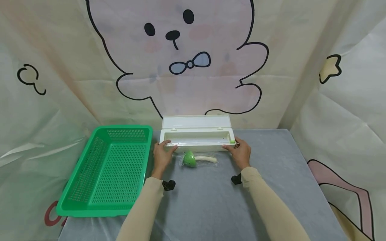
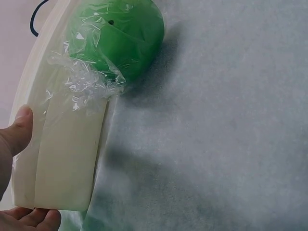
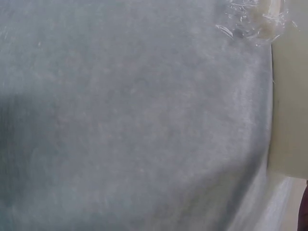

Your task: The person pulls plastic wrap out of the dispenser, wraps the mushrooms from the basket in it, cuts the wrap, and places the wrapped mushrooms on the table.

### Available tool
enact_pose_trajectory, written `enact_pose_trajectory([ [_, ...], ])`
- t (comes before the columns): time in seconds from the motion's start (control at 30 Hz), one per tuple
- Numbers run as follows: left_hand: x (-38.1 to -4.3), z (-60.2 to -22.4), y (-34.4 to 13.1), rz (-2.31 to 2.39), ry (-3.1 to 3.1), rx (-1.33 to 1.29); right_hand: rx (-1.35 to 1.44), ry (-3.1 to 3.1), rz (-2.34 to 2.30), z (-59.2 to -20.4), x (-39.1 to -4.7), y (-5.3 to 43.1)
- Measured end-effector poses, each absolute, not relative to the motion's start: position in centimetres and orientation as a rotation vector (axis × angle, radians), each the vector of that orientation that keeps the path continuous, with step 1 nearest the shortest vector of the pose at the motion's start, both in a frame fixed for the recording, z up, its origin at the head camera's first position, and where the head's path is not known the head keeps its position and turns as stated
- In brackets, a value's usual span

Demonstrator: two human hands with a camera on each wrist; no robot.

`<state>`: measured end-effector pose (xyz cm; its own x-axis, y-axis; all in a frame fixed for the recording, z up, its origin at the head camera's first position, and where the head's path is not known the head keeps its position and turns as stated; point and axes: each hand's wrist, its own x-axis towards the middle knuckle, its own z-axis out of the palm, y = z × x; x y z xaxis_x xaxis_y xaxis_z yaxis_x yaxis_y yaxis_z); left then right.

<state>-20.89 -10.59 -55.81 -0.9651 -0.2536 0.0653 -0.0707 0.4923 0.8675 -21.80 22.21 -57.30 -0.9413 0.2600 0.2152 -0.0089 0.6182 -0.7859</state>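
A long white box (image 1: 197, 148) stands at the back of the table, its hinged lid (image 1: 196, 122) raised. Clear, shiny film runs along its inside, and a small green piece (image 1: 232, 141) sits at the right end of its rim. My left hand (image 1: 162, 158) grips the left end, thumb at the front edge and fingers at the end wall (image 2: 62, 192). At the opposite end my right hand (image 1: 241, 154) holds the box between thumb and fingers. Just in front lies a green, dome-headed thing (image 1: 189, 159) with a pale handle, wrapped in clear plastic.
A green perforated plastic basket (image 1: 104, 212) stands to the left, close to my left forearm. Grey cloth (image 1: 208, 207) covers the table. Behind and on both sides hang pale curtains (image 1: 286, 33) with cartoon drawings.
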Motion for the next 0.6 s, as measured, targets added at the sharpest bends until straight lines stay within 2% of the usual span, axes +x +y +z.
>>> enact_pose_trajectory([
  [0.4, -21.1, -54.9, -10.2, -1.44, -2.597, 0.279, -0.126, -2.63, 1.26, -56.7, -21.9, 23.0],
  [0.6, -20.8, -53.3, -8.7, -1.244, -2.608, 0.262, -0.136, -2.652, 1.24, -56.8, -21.9, 23.0],
])
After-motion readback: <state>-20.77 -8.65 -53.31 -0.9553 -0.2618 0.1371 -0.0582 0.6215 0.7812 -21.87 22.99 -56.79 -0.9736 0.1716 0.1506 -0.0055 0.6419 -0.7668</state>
